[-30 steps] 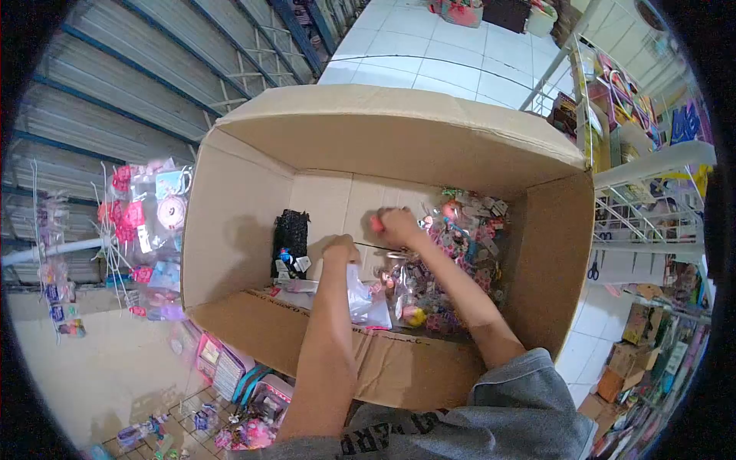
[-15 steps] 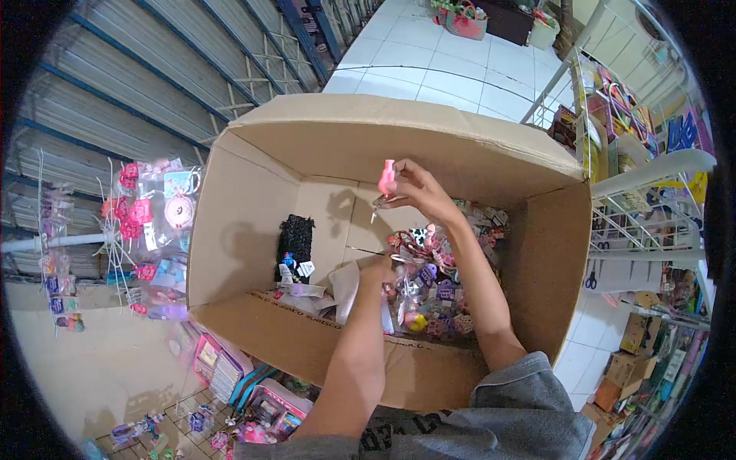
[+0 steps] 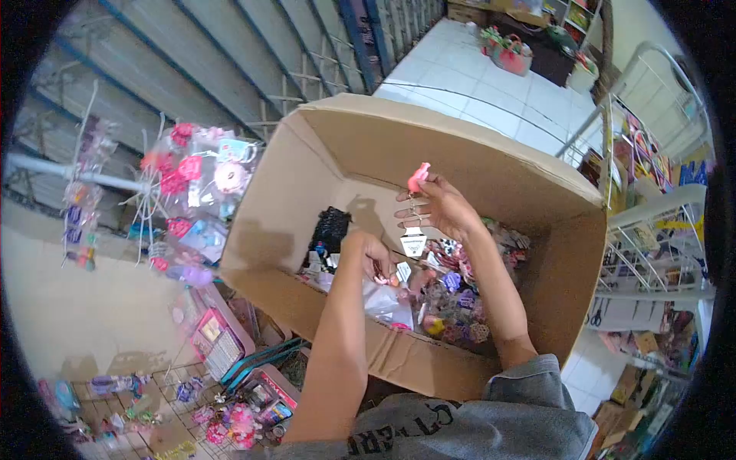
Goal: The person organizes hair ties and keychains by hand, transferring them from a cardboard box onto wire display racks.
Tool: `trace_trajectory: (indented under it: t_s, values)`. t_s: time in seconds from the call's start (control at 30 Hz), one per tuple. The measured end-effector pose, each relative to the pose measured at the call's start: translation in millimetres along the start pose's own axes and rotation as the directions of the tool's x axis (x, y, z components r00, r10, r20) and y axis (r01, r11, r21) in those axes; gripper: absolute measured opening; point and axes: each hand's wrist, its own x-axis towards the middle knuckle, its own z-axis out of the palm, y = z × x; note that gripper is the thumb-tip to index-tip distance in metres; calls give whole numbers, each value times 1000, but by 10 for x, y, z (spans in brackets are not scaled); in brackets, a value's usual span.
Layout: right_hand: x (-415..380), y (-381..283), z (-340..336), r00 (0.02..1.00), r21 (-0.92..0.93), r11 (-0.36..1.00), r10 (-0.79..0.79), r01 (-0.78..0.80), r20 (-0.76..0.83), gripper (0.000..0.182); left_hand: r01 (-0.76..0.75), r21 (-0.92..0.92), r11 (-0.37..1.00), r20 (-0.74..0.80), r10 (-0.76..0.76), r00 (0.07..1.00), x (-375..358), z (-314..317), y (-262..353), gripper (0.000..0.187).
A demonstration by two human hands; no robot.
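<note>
A large cardboard box [image 3: 475,142] stands in front of me, its bottom strewn with small packaged trinkets. In my right hand [image 3: 446,207], a pink keychain [image 3: 418,178] is pinched between thumb and finger, while the other fingers spread apart. A short chain and a white tag [image 3: 413,243] dangle below it. Lower in the box, my left hand [image 3: 371,251] has its fingers closed on a small orange-pink trinket [image 3: 394,280], partly hidden, with a white tag beside it. Under that hand lies a clear plastic bag [image 3: 389,304]. Black braided bands [image 3: 332,228] rest at the box's left.
Hair accessories in plastic packs [image 3: 192,172] hang on a rack left of the box. A white wire shelf [image 3: 652,222] holds goods on the right. Pink cases [image 3: 222,337] and more trinkets sit at lower left. Flower baskets [image 3: 510,57] stand on the tiles behind.
The view has shifted. My left hand came out of the trinket pile and moved left, now with a small trinket. Below my right hand, the keychain's tag now hangs in plain sight.
</note>
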Motion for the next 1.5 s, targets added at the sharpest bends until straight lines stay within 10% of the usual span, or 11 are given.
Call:
trace_trajectory:
  t_s: [0.27, 0.37, 0.43, 0.63, 0.77, 0.97, 1.17, 1.23, 1.3, 1.37, 1.5]
  values:
    - [-119, -161, 788, 983, 256, 966, -71, 25, 170, 17, -606, 53, 793, -356, 582, 731, -1328, 325, -592, 53]
    - [-143, -102, 1233, 930, 334, 942, -101, -24, 353, 18, -780, 43, 625, -474, 700, 534, -1599, 635, -1128, 51]
    - [-275, -40, 1652, 909, 319, 937, -5, -141, 416, 21, -988, -90, 124, -554, 819, 153, -1676, 973, -1553, 44]
    - [-739, 436, 2934, 595, 185, 887, 118, -423, 795, 30, -769, 36, -639, -932, 256, -257, -1505, 2415, -2682, 25]
    - [-1161, 1028, 3625, 335, -115, 891, 281, -439, 899, 27, -610, 263, -747, -950, -90, -299, -1037, 3060, -3272, 22]
    - [-2030, 2226, 3911, 229, -282, 845, 417, -455, 880, 13, -731, 522, -439, -846, -378, -376, -402, 3732, -3505, 37]
    - [-2444, 3274, 3584, 130, -283, 794, 410, -537, 903, 15, -838, 472, -275, -621, -778, -94, 119, 4071, -3699, 22]
    - [-2615, 3453, 3530, 447, -231, 944, 317, -237, 837, 15, -849, 477, -226, -525, -849, -69, 396, 4137, -3837, 23]
    - [-2421, 3680, 3361, 284, -291, 882, 406, -370, 869, 18, -918, 332, 217, -310, -894, -323, 678, 4219, -4013, 24]
    - [-2272, 3974, 3219, 27, -641, 735, 662, -223, 749, 23, -933, 254, 256, -334, -882, -333, 837, 4350, -4186, 22]
    - [-2325, 4268, 3122, -212, -710, 662, 750, 241, 627, 23, -872, 41, 488, -353, -810, -469, 865, 4471, -4458, 23]
